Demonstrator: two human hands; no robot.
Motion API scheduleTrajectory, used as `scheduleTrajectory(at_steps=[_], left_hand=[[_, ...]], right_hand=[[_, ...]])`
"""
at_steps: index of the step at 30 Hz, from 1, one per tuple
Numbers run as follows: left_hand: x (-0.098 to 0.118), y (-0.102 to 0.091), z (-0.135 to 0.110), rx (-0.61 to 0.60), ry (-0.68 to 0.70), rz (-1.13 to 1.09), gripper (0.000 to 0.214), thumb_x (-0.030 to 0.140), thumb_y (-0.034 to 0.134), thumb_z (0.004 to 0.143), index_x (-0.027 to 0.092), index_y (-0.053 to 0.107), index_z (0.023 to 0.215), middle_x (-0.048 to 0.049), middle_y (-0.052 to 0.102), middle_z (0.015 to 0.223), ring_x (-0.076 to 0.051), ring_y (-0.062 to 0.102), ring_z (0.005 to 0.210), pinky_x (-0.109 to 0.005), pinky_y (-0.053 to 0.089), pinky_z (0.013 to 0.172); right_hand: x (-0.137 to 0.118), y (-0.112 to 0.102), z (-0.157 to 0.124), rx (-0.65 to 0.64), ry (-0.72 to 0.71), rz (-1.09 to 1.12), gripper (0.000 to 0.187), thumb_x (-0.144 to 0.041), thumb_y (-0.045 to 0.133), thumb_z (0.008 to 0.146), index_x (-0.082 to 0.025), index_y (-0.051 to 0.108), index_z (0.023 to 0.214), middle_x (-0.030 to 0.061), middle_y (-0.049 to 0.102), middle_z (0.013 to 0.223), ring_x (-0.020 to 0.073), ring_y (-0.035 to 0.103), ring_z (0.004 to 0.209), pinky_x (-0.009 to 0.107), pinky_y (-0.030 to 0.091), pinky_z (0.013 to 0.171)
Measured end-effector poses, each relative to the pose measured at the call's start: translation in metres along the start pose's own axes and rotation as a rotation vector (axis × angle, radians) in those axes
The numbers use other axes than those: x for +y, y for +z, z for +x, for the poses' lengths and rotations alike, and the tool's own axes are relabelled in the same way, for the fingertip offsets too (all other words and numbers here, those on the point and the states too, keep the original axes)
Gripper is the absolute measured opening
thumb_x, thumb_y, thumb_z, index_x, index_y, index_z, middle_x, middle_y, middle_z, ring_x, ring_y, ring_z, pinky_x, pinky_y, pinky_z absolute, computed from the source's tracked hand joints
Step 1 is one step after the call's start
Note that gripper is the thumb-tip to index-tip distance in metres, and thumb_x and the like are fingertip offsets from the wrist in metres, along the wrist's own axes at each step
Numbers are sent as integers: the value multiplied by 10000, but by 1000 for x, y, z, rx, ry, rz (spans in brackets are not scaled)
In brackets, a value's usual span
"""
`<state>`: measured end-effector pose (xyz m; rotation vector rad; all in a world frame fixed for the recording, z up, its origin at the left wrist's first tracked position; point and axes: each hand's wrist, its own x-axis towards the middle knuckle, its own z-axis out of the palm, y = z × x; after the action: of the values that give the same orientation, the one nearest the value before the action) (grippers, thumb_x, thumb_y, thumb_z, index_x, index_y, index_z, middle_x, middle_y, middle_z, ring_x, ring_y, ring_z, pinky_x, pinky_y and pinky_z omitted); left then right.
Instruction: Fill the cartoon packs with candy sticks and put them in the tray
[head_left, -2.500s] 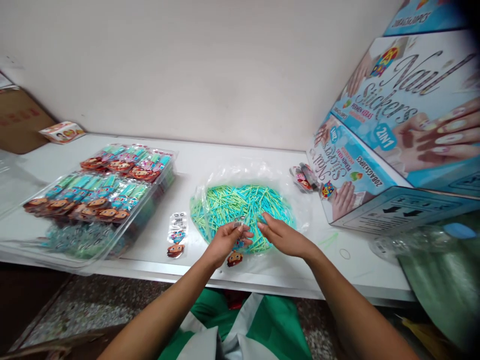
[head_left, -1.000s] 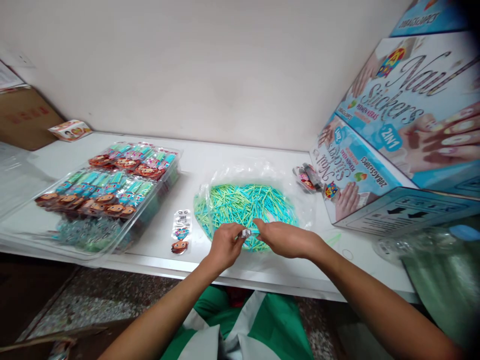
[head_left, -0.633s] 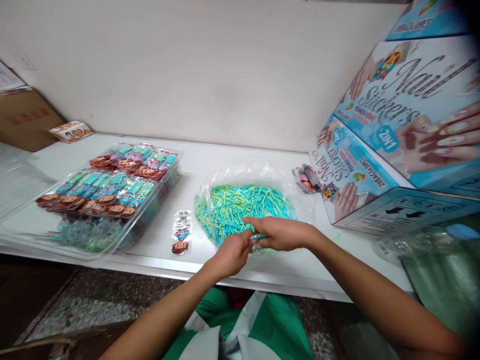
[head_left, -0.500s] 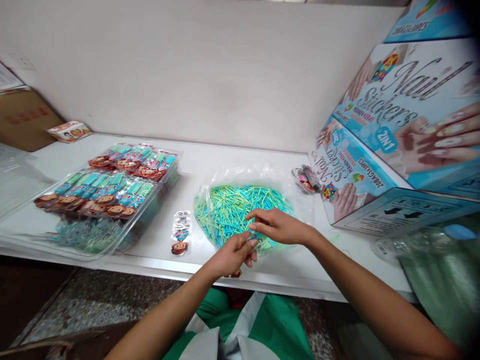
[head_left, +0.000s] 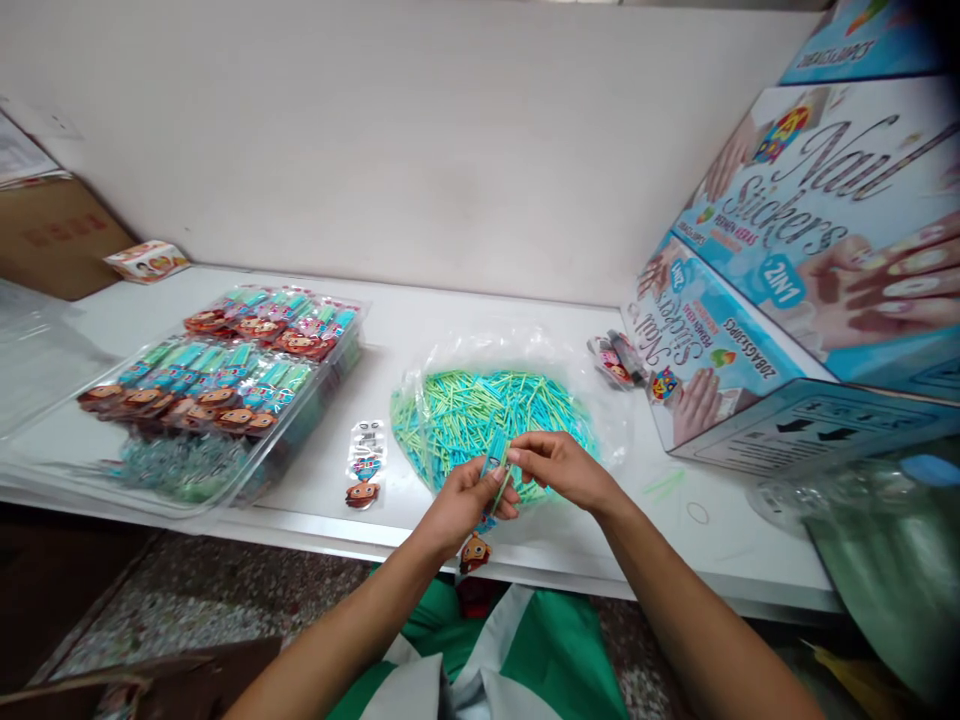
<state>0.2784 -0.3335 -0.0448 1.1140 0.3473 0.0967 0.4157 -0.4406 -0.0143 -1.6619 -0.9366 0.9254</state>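
Note:
A heap of thin green and blue sticks (head_left: 480, 410) lies on a clear plastic sheet (head_left: 525, 350) on the white table (head_left: 420, 320). Just in front of it, my left hand (head_left: 465, 505) pinches a small clear sticker packet with a cartoon face (head_left: 475, 552) that hangs down from the fingers. My right hand (head_left: 559, 465) pinches one green stick (head_left: 501, 490) and holds it at the top of that packet. Both hands meet fingertip to fingertip.
A clear tray (head_left: 90, 480) packed with filled packets (head_left: 217, 385) stands at the left. One loose packet (head_left: 364, 465) lies between tray and heap. Stacked "Nail Stickers" boxes (head_left: 787, 270) fill the right. Several packets (head_left: 615, 360) lie by the boxes. A cardboard box (head_left: 52, 235) sits far left.
My right hand reached into the heap, picked out a green stick and brought it to the packet in my left hand. The packet now hangs lower, over the table's front edge.

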Motion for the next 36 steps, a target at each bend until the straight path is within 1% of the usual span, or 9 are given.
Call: scheduleTrajectory(at_steps=[5,9,13,16,19,22,26,31,36], left_hand=[[-6,3,1,76,47,113,352,493,544,810,143,505,818,-9,599,696,-100,567,536,-219,407,537],[-8,4,1,106,47,153,358,508,533,808,151,497,828,-9,604,701,-108,576,548,-229,423,547],[-5,5,-1,72,-48,55,361,501,564,786,154,487,851,-21,623,710,-131,600,567,-253,450,560],[-4,6,-4,49,-82,11,347,475,598,768,157,467,819,-13,619,678,-135,601,555,-249,449,538],[-4,6,-5,69,-124,-24,344,464,610,757,157,463,806,-2,604,642,-125,580,507,-246,446,501],[-5,2,-5,110,-165,-51,351,455,624,741,160,460,836,4,601,632,-137,590,508,-252,451,490],[-7,-2,-3,112,-161,32,350,458,614,746,166,441,832,16,589,611,-129,580,480,-245,445,477],[-11,-3,-2,101,-121,153,354,488,575,763,172,422,806,23,573,590,-108,547,437,-219,410,440],[-13,-2,-3,66,-151,131,378,507,587,746,167,447,834,15,585,605,-115,560,451,-227,421,451]], right_hand=[[-2,6,-8,62,-17,-69,255,-408,560,811,-164,632,795,16,623,743,125,567,645,242,442,580],[-6,12,-13,149,-101,-418,212,-343,453,879,-194,575,789,3,598,719,135,539,658,258,392,598],[-5,12,-13,175,-159,-643,202,-312,364,914,-202,493,805,8,557,738,147,514,679,275,361,618],[-3,6,-11,211,-143,-600,221,-337,332,928,-204,452,798,4,532,722,147,508,664,278,367,614],[0,1,-7,242,-86,-404,248,-392,340,924,-205,450,804,-7,531,710,131,518,625,264,394,591],[6,2,-6,160,-45,-240,257,-412,396,898,-196,487,793,-11,537,717,117,523,618,250,416,583],[14,8,-4,72,-63,-149,222,-392,489,846,-179,546,814,-7,531,725,118,505,652,236,402,566],[18,5,1,-45,-33,-171,226,-374,534,814,-155,586,796,-20,501,661,105,452,610,233,360,553],[23,0,2,-124,-18,-268,288,-418,494,840,-153,558,748,-20,494,651,104,438,613,231,349,553]])
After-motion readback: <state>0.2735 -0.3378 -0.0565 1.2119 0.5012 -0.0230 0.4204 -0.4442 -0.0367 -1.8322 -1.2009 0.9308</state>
